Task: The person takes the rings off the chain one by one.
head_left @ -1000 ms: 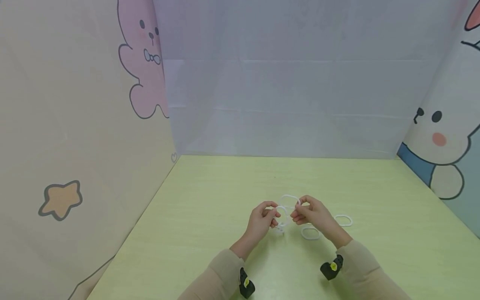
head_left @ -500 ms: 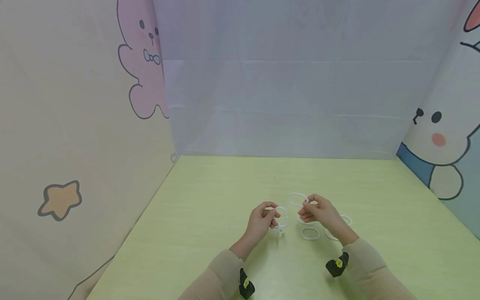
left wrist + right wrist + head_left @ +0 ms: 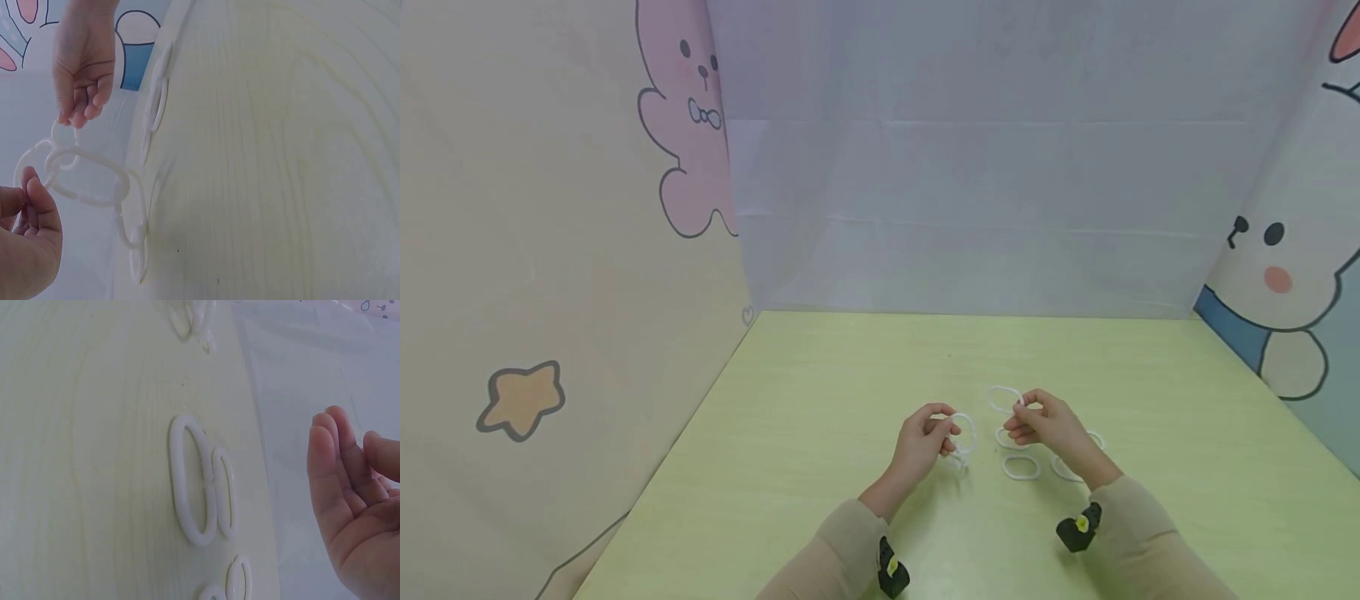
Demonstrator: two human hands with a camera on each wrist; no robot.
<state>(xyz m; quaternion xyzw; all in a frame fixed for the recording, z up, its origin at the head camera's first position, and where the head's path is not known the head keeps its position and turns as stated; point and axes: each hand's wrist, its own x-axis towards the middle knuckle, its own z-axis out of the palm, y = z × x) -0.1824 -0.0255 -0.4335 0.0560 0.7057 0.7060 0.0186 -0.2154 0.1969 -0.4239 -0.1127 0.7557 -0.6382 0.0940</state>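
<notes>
On each of my wrists, nearest to me, sits a small black camera with a yellow spot, at the cuffs of my beige sleeves (image 3: 842, 542). My left hand (image 3: 922, 440) is raised just over the pale green wooden tabletop (image 3: 820, 433), thumb and fingers pinched together on the top of a chain of white plastic oval links (image 3: 87, 184); the chain hangs from that pinch and its lowest links touch the table. My right hand (image 3: 1047, 425) is just beside it, apart from the left, and pinches a single white plastic oval link (image 3: 1004, 398) between thumb and fingertips; the link juts out toward the left hand and is clear of the chain in the head view. Under and just before my right hand, loose white plastic oval links (image 3: 195, 478) lie flat on the table, two of them touching side by side and more near them. Farther off the tabletop runs bare to a pale lilac back wall (image 3: 985, 183). On the left stands a cream panel with a pink cartoon rabbit (image 3: 688, 117) and an orange star (image 3: 520, 400); on the right, a panel with a white cartoon rabbit (image 3: 1285, 275).
</notes>
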